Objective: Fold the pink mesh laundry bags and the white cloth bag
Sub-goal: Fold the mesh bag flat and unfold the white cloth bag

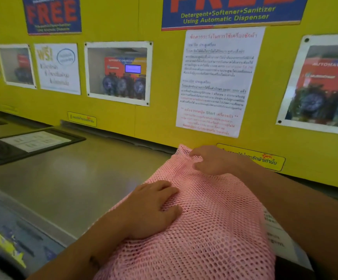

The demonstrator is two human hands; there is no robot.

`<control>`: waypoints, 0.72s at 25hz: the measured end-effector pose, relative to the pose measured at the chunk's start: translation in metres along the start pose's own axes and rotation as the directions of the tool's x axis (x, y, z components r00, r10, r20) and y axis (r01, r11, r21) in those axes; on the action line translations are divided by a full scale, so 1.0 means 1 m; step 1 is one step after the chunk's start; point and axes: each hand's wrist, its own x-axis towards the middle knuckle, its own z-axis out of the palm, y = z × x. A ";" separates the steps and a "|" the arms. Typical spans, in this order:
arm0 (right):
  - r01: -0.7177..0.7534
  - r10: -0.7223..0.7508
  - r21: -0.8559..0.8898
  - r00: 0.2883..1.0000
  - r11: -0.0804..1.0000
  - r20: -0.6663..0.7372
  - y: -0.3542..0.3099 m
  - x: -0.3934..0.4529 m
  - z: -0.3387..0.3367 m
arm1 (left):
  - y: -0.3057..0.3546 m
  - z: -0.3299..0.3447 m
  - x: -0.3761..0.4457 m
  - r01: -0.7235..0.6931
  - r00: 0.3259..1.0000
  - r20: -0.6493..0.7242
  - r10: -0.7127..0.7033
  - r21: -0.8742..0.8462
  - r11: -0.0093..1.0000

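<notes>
Pink mesh laundry bag (210, 219) lies flat; left hand (154, 207) presses open-palmed, anchoring it, while right hand (210, 160) pinches the far corner.

"free" on blue poster (52, 15)

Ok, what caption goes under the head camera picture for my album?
Two hands, left hand and right hand, flatten a pink mesh bag on the steel counter.

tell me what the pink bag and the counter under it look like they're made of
Pink bag: a soft open mesh, probably synthetic netting; the regular holes show and it drapes and wrinkles under the left hand. Counter: looks like brushed metal, perhaps stainless steel; grey, smooth, with a dull blurred sheen rather than a mirror reflection.
</notes>
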 end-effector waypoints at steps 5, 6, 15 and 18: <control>-0.019 0.022 -0.067 0.999 0.998 0.046 0.038 -0.104 -0.036 | 0.025 -0.032 0.030 0.064 0.987 0.149 -0.066 0.018 0.998; -0.049 0.052 -0.068 0.997 0.997 0.057 0.049 -0.127 -0.042 | 0.040 -0.039 0.038 0.037 0.994 0.103 -0.038 0.011 0.999; -0.478 0.485 -0.089 0.870 0.874 0.089 0.179 -0.334 -0.085 | 0.244 -0.037 0.088 -0.404 0.904 -0.250 0.346 -0.236 0.884; -0.654 0.677 -0.179 0.718 0.735 0.161 0.219 -0.394 -0.089 | 0.304 -0.021 0.098 -0.462 0.883 -0.217 0.416 -0.246 0.852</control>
